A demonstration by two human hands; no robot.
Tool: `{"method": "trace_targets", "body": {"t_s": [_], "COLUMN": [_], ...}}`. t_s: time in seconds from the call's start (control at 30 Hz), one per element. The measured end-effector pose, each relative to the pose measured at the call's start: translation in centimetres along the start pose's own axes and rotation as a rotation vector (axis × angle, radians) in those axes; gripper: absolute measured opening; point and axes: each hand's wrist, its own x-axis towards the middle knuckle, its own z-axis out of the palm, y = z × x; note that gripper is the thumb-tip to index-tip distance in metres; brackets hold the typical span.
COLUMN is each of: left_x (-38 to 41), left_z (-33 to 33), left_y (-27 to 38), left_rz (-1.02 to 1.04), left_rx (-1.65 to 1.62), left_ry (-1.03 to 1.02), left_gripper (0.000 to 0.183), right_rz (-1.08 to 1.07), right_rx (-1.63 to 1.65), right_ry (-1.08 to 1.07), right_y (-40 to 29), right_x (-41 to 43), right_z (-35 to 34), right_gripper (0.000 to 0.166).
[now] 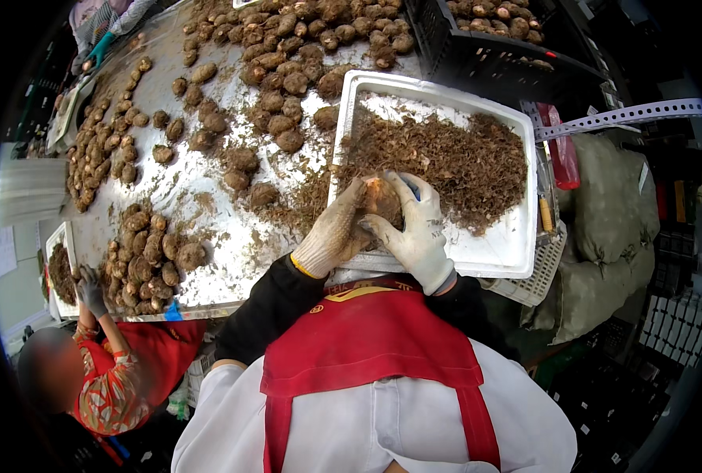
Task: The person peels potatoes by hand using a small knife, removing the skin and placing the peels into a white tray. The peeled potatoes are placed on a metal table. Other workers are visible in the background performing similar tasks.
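Between my two gloved hands is a brown taro corm (384, 200) with a pinkish-orange end turned up. My left hand (336, 230), in a knitted glove with a yellow cuff edge, grips its left side. On the other side my right hand (416, 227), in a white coated glove, has its fingers over the corm's top and its thumb across the front. Both hands are above the near left part of a white foam box (492, 260). Inside the box lies a heap of brown fibrous peelings (445, 159). The corm's underside is hidden by my fingers.
Taro corms (291, 77) are spread over the metal table (226, 266), with another pile (144, 260) at the near left. A black crate (504, 71) of corms stands at the back right. Full sacks (611, 207) and a perforated metal strip (623, 115) are to the right. A co-worker (114, 372) works at left.
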Motion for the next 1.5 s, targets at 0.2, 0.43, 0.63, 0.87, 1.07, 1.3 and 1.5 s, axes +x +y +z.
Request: {"method": "trace_targets", "body": {"t_s": [0.2,0.43,0.63,0.87,1.07,1.3,1.5], "left_x": [-0.2,0.0,-0.1,-1.0,0.0,-1.2,-1.2], "left_z": [3.7,0.9,1.2,2.3,-1.5,1.9,2.1], "left_y": [-1.9,-2.2,-0.1,-0.7,-1.3,-1.2,-0.8], "left_rz": [0.138,0.115,-0.002,0.081,0.293,0.345,0.323], "left_rx": [0.265,0.079,-0.140,-0.160,-0.035,0.084,0.059], "left_ry": [0.182,-0.084,-0.191,-0.155,0.030,-0.048,0.025], "left_gripper": [0.037,0.057,0.069,0.062,0.042,0.041,0.045], "right_rz": [-0.041,0.028,0.242,-0.092,-0.042,0.211,0.239], "right_rx": [0.346,0.320,0.441,0.173,0.234,0.288,0.355], "right_ry": [0.073,0.151,-0.017,-0.008,0.073,0.061,-0.027], "right_y": [0.2,1.8,5.5,-0.2,-1.0,1.2,-0.1], "right_x": [1.6,2.0,0.1,0.6,0.5,2.4,2.3], "right_z": [0.5,-1.0,-3.5,-1.0,0.3,-0.4,-3.2], "right_gripper": [0.035,0.025,0.052,0.055,0.033,0.021,0.025]}}
